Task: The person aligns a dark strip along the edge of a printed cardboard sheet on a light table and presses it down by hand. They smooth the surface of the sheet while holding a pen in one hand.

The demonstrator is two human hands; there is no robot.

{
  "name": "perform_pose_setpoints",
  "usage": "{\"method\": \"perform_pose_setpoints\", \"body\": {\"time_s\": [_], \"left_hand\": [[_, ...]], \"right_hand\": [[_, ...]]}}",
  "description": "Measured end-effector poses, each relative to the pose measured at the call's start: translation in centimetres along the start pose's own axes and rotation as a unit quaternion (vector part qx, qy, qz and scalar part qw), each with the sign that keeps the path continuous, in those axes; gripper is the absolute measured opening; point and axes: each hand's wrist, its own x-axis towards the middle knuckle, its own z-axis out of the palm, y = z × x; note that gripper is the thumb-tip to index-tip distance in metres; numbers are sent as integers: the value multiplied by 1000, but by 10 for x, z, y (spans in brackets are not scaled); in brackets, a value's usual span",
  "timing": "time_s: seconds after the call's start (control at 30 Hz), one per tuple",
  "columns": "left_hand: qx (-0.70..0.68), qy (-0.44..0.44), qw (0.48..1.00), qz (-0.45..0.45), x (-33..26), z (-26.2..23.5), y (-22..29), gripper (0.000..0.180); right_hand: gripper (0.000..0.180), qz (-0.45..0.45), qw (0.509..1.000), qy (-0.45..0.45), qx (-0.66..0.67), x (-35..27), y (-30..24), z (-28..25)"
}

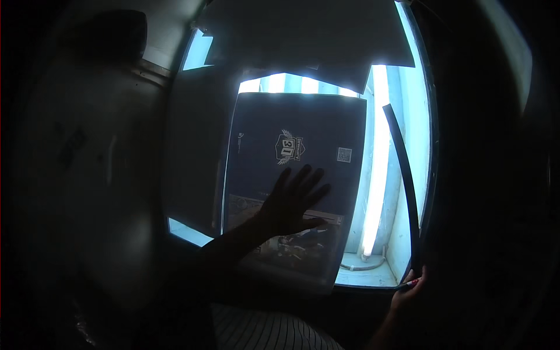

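A dark printed sheet (256, 116) with a crest, a small square code and a picture strip lies on a lit glass light table (364, 279). My left hand (291, 204) rests flat over its lower middle, fingers spread, covering part of the print. At the table's lower right corner, my right hand (405, 294) is closed around a slim dark tool with a red and white end (412, 283); its exact kind is hard to make out. Just above these fingers is the lower end of a long curved black strip (403, 169). Whether the hand touches the strip cannot be told.
Dark opaque sheets cover the table's far part (309, 35) and left part (195, 146). A bright tube light (376, 192) shines under the glass at the right, with a cable (364, 268) below it. A dark object (111, 38) stands at the far left. Surroundings are very dim.
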Motion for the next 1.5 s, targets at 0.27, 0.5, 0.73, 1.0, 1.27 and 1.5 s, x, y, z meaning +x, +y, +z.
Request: {"method": "perform_pose_setpoints", "body": {"time_s": [0.27, 0.5, 0.73, 1.0, 1.27, 1.5], "left_hand": [[12, 142, 980, -139, 43, 18, 43, 74], [67, 246, 960, -114, 96, 6, -25, 61], [70, 193, 969, -136, 100, -19, -48, 59], [39, 209, 969, -122, 113, -15, -62, 61], [88, 203, 957, -190, 94, -8, -72, 67], [86, 224, 954, -178, 89, -9, -79, 67]], "right_hand": [[48, 2, 991, -54, 125, 3, -16, -11], [44, -81, 958, -68, 265, 22, -81, 6], [40, -149, 973, -55, 170, 40, -97, 14], [29, -121, 968, -44, 214, 17, -78, 24], [39, -155, 968, -77, 181, 22, -68, 19], [31, -180, 960, -43, 210, 27, -70, 27]]}}
